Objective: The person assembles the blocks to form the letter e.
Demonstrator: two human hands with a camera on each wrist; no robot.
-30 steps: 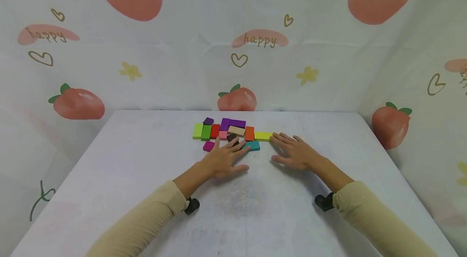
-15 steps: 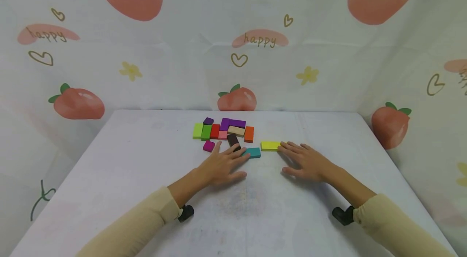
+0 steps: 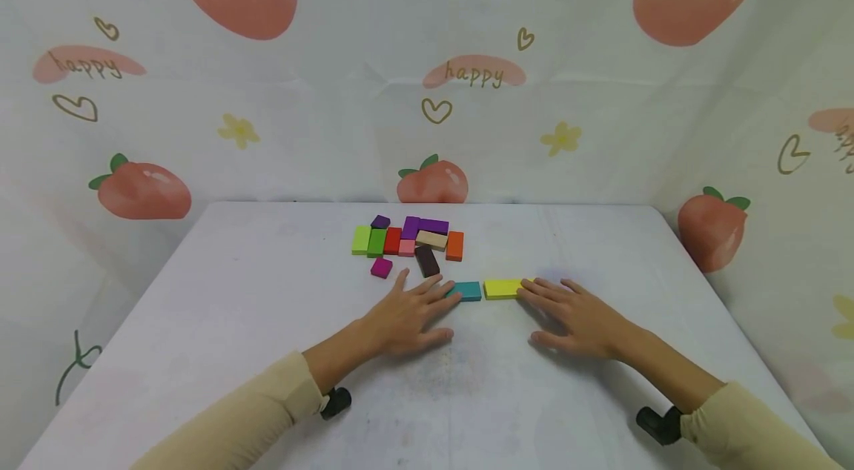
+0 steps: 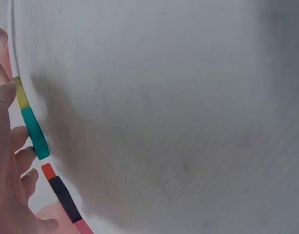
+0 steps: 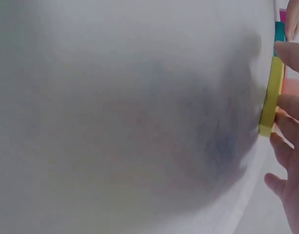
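Note:
In the head view my left hand (image 3: 405,318) lies with spread, straight fingers, its fingertips on the left end of a teal block (image 3: 469,291). My right hand (image 3: 579,318) also has its fingers extended, the tips resting on the right end of a yellow block (image 3: 502,289). The two blocks lie end to end with a narrow gap in the head view. Both wrist views show fingertips on top of the teal block (image 4: 35,134) and the yellow block (image 5: 271,97). A dark brown block (image 3: 427,261) lies just beyond my left fingertips.
Behind the hands sits a cluster of flat blocks: lime (image 3: 361,240), green (image 3: 376,242), red (image 3: 392,241), pink (image 3: 407,247), beige (image 3: 431,239), orange (image 3: 454,246) and purple (image 3: 434,226). A magenta block (image 3: 382,267) lies apart in front. A printed cloth hangs behind the white table (image 3: 267,292).
Both hands have drawn back toward the person, the teal and yellow blocks sliding along under their fingertips. The yellow block has come away from the orange one, and the brown block is now uncovered.

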